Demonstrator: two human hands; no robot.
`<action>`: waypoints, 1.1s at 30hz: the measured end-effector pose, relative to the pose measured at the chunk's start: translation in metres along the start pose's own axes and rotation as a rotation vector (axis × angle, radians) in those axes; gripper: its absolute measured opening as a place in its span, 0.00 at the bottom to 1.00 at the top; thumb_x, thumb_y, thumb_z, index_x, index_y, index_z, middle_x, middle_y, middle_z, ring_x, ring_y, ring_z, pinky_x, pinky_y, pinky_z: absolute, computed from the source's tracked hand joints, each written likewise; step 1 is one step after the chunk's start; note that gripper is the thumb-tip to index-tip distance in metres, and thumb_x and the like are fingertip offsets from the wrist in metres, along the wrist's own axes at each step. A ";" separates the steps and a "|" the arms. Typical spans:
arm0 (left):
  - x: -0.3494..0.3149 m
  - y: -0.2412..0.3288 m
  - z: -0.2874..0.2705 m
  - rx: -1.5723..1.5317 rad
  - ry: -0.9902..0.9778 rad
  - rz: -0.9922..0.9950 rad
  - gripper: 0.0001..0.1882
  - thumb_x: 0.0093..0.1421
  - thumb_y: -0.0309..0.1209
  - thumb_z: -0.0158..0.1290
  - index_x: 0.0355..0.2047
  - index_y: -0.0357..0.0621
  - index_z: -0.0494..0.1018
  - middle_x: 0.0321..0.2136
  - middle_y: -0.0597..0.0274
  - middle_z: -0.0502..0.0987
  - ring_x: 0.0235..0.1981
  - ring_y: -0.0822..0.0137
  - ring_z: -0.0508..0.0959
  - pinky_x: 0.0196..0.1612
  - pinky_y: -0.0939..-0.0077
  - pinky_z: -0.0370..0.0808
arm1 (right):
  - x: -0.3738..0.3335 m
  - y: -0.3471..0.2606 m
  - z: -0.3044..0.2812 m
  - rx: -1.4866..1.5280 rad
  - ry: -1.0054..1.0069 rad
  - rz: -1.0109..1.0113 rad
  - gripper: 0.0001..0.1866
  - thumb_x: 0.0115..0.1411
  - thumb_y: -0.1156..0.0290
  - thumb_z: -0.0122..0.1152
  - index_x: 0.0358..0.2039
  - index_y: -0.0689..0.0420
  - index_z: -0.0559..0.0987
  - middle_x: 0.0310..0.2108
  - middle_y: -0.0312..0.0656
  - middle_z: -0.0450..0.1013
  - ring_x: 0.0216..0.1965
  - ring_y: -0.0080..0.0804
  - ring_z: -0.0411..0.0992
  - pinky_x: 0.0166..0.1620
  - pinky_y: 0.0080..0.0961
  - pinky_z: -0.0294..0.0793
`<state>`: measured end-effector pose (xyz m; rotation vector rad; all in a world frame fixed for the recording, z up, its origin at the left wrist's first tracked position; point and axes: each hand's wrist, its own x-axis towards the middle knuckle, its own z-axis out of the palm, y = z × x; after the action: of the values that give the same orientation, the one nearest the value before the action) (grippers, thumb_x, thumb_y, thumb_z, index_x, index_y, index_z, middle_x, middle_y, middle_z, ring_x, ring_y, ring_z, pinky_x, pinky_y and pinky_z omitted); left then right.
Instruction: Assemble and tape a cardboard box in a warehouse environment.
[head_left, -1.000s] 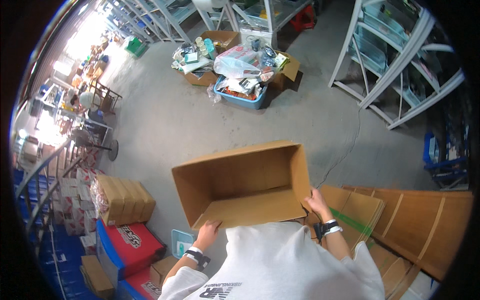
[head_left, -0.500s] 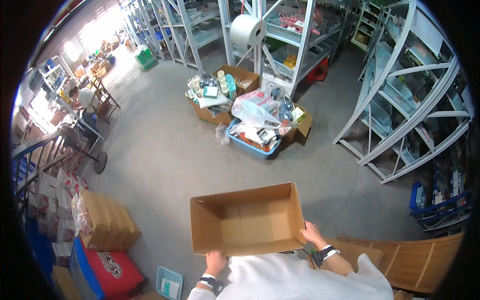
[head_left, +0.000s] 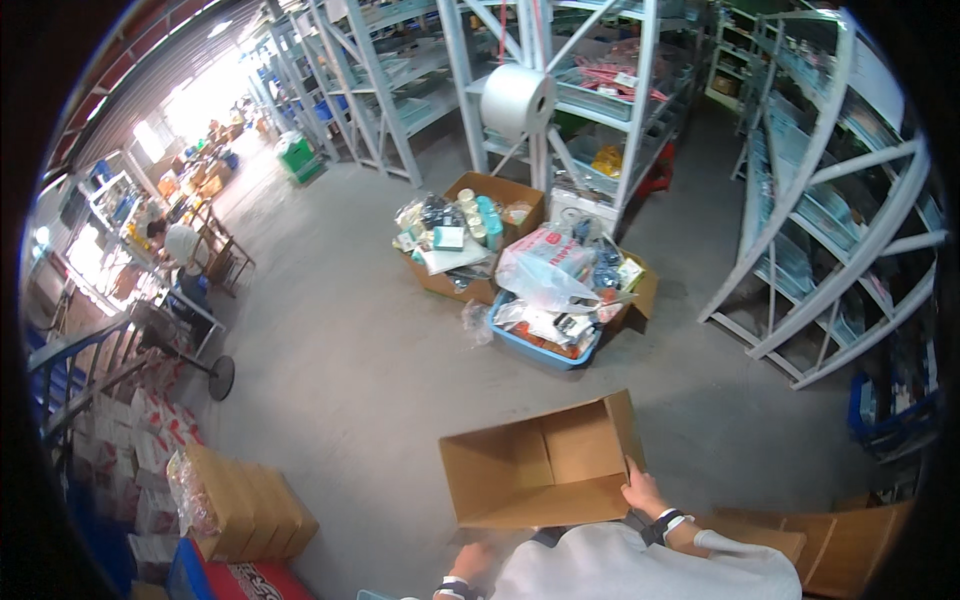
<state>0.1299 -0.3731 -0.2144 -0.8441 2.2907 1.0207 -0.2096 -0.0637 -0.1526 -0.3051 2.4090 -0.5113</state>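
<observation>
An empty cardboard box [head_left: 540,465] with its open side up hangs in front of me, tilted. My right hand [head_left: 645,492] is closed on its right wall near the front corner, the thumb over the rim. Below the box's front left corner is my left hand [head_left: 472,562], apart from the cardboard and smeared by motion, so its fingers cannot be made out. Both wrists wear dark bands.
Ahead on the floor stand a blue bin [head_left: 545,350] and a carton [head_left: 450,280], both heaped with packaged goods. Metal shelving [head_left: 810,200] rises on the right. At left are stacked brown cartons [head_left: 245,505] and a pedestal fan [head_left: 220,378]; farther off, a person [head_left: 185,245] sits.
My left hand has come off the box's front left edge and moved down. The view has shifted; the box sits lower and further right, tilted more, still in my right hand.
</observation>
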 end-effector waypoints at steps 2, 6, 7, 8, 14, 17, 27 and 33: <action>0.012 -0.002 -0.005 -0.068 0.068 -0.082 0.20 0.63 0.43 0.51 0.50 0.51 0.82 0.44 0.47 0.84 0.48 0.47 0.83 0.54 0.55 0.78 | 0.030 -0.016 0.001 -0.010 0.001 0.018 0.40 0.59 0.68 0.57 0.73 0.48 0.58 0.46 0.68 0.77 0.50 0.69 0.75 0.56 0.58 0.74; 0.031 -0.005 -0.043 -0.342 0.092 -0.230 0.24 0.63 0.41 0.48 0.53 0.43 0.79 0.50 0.40 0.81 0.56 0.41 0.78 0.61 0.54 0.73 | 0.110 -0.038 -0.007 0.042 0.088 0.037 0.35 0.61 0.64 0.57 0.69 0.51 0.63 0.47 0.67 0.77 0.52 0.68 0.74 0.57 0.56 0.73; 0.033 -0.006 -0.048 -0.360 0.117 -0.261 0.24 0.63 0.41 0.48 0.53 0.43 0.79 0.50 0.40 0.81 0.56 0.41 0.78 0.61 0.54 0.73 | 0.129 -0.048 -0.002 0.084 0.098 0.038 0.33 0.61 0.62 0.56 0.68 0.52 0.64 0.48 0.67 0.77 0.52 0.68 0.74 0.58 0.56 0.73; 0.032 -0.011 -0.052 -0.398 0.168 -0.347 0.24 0.62 0.40 0.48 0.53 0.43 0.79 0.50 0.40 0.80 0.56 0.41 0.78 0.61 0.55 0.73 | 0.145 -0.061 -0.002 0.116 0.081 0.069 0.31 0.61 0.63 0.56 0.66 0.52 0.66 0.49 0.66 0.77 0.53 0.67 0.74 0.58 0.55 0.73; 0.042 -0.020 -0.049 -0.786 0.512 -0.512 0.22 0.60 0.38 0.50 0.49 0.40 0.82 0.42 0.46 0.85 0.46 0.51 0.85 0.53 0.63 0.78 | 0.252 -0.130 0.012 0.026 -0.073 0.103 0.29 0.57 0.66 0.57 0.56 0.70 0.71 0.51 0.69 0.75 0.55 0.66 0.74 0.58 0.52 0.73; 0.042 0.003 -0.046 -0.972 0.632 -0.650 0.21 0.61 0.38 0.50 0.49 0.41 0.82 0.40 0.49 0.86 0.41 0.56 0.86 0.51 0.65 0.79 | 0.289 -0.169 0.021 0.044 -0.149 -0.082 0.22 0.55 0.67 0.56 0.43 0.75 0.79 0.42 0.70 0.78 0.44 0.67 0.79 0.49 0.50 0.80; 0.099 -0.039 0.037 -1.156 0.512 -0.990 0.21 0.58 0.45 0.53 0.43 0.47 0.85 0.43 0.48 0.84 0.45 0.51 0.84 0.50 0.55 0.80 | 0.481 -0.281 0.065 -0.767 -0.409 -0.767 0.08 0.54 0.67 0.60 0.31 0.54 0.84 0.32 0.47 0.78 0.43 0.46 0.81 0.47 0.56 0.80; 0.154 -0.074 -0.036 -1.233 1.149 -1.190 0.18 0.59 0.43 0.51 0.40 0.45 0.83 0.41 0.47 0.84 0.44 0.44 0.82 0.47 0.51 0.78 | 0.484 -0.530 0.120 -0.825 -0.696 -0.887 0.08 0.54 0.67 0.61 0.31 0.54 0.84 0.31 0.46 0.78 0.41 0.45 0.79 0.45 0.53 0.79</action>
<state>0.0695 -0.4921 -0.3278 -3.3058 0.7654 1.3291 -0.4556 -0.7379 -0.2746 -1.6296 1.5696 0.2623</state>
